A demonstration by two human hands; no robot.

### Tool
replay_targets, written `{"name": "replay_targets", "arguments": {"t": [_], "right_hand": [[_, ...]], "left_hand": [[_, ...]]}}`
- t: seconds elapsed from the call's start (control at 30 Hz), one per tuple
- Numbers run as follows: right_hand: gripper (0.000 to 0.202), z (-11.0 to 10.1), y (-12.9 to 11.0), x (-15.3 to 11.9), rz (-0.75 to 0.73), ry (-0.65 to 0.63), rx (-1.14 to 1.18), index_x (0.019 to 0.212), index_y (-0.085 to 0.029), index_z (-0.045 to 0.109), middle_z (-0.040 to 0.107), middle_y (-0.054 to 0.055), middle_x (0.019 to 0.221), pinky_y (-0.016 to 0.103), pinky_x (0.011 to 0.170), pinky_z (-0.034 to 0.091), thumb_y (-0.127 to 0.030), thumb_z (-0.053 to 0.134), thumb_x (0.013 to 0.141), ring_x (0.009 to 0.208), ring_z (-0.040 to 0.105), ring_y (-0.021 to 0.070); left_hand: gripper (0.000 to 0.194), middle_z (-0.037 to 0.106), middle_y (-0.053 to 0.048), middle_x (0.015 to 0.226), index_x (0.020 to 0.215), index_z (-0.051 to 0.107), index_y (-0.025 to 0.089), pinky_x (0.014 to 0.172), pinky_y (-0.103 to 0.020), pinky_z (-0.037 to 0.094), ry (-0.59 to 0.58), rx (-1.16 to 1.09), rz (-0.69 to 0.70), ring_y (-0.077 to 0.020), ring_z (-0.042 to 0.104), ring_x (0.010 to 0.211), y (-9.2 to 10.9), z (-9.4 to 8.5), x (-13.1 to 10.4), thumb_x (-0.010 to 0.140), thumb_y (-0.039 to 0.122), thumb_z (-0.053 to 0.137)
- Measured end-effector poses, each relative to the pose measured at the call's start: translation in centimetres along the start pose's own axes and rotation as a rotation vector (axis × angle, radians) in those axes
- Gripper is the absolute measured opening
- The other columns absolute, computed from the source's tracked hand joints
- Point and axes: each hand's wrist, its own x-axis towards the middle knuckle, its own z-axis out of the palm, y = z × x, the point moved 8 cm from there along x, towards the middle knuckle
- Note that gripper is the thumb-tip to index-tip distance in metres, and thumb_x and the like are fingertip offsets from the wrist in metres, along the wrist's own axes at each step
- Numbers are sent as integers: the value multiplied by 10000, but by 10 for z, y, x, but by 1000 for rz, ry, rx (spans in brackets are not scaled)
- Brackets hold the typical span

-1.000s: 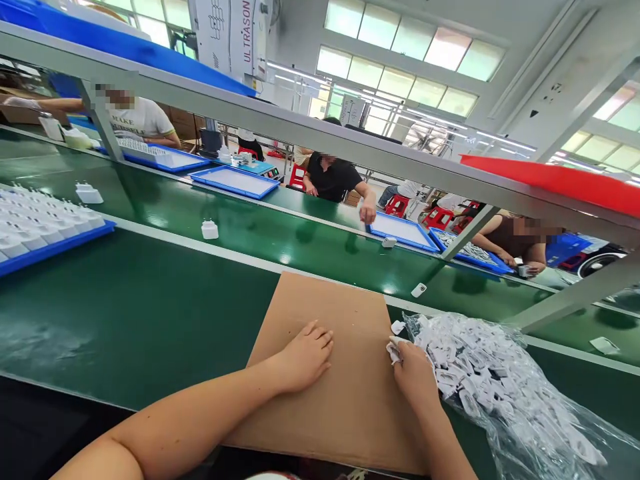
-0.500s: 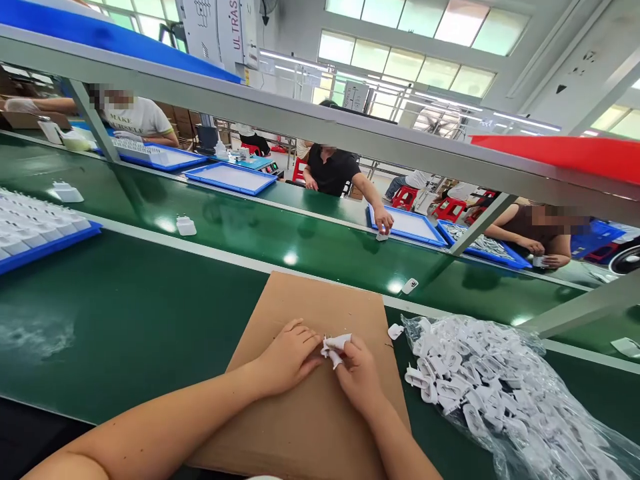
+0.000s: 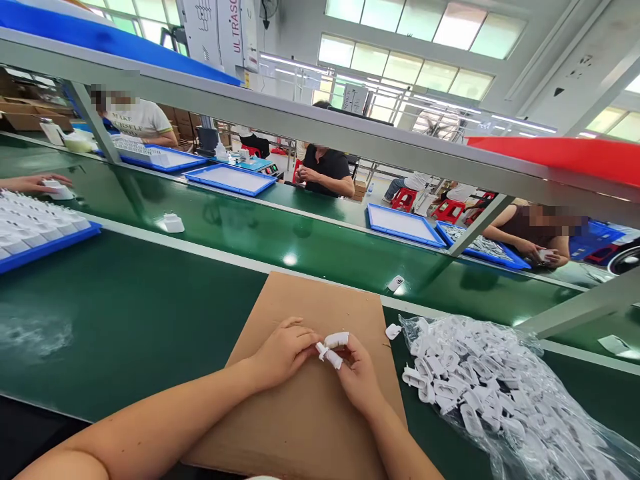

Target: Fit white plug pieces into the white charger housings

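Observation:
Over a sheet of brown cardboard [image 3: 295,427], my two hands meet at a small white plastic part [image 3: 321,351]. My right hand [image 3: 361,377] pinches it between thumb and index finger, both wrapped in white coverings. From the other side, the fingertips of my left hand [image 3: 287,353] close on the part's left end; those fingertips are partly hidden. To the right, a clear plastic bag [image 3: 565,393] spreads open with many similar white plastic parts [image 3: 480,380]. One loose white piece [image 3: 393,331] lies beside the cardboard's right edge.
A green conveyor belt [image 3: 260,233] runs across ahead, carrying a white plug housing [image 3: 171,223] and a small white piece [image 3: 396,283]. At left stands a blue tray [image 3: 75,239] of white housings, near another person's hand [image 3: 35,183]. Co-workers sit opposite, behind blue trays [image 3: 230,179]. A metal shelf frame crosses above.
The white part has turned between my fingers, and my right thumb and index finger have shifted. Belt pieces have slid left. The middle co-worker's hand has drawn back; another hand has reached in at left.

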Motion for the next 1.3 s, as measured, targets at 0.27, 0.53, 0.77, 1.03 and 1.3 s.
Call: {"name": "replay_targets", "arguments": {"t": [0.27, 0.53, 0.77, 1.03, 1.3], "right_hand": [[253, -6, 24, 7, 179, 10, 187, 857, -243, 687, 749, 28, 859, 356, 816, 581, -417, 832, 744, 795, 710, 197], [253, -4, 23, 7, 156, 11, 209, 839, -248, 667, 727, 11, 815, 345, 795, 581, -399, 834, 724, 739, 691, 181], [226, -14, 22, 4, 63, 55, 5, 1050, -252, 715, 757, 58, 1042, 403, 950, 571, -317, 645, 845, 982, 714, 227], [308, -8, -8, -2, -189, -4, -297, 1240, -274, 698, 727, 82, 1188, 394, 975, 549, -301, 537, 979, 1098, 671, 224], [217, 2, -20, -3, -330, -58, -459, 1116, -290, 736, 743, 48, 1022, 357, 854, 522, -214, 638, 938, 973, 631, 215]], "left_hand": [[263, 783, -62, 1021, 974, 750, 202, 905, -344, 565, -22, -697, -434, -216, 717, 969, -23, 11, -2, 889, 437, 669], [369, 769, -69, 910, 928, 732, 177, 854, -366, 555, -11, -804, -517, -218, 703, 875, -36, 22, -4, 778, 514, 755], [242, 752, -57, 968, 926, 716, 199, 813, -328, 561, 81, -574, -401, -203, 690, 915, -27, 2, -2, 906, 412, 604], [184, 747, 4, 914, 931, 663, 220, 821, -319, 486, 231, 20, 94, -163, 633, 837, 9, -16, -1, 1010, 190, 499], [157, 742, 14, 912, 965, 635, 217, 821, -296, 466, 300, 105, 229, -135, 635, 794, 23, -20, -4, 1016, 144, 505]]}}
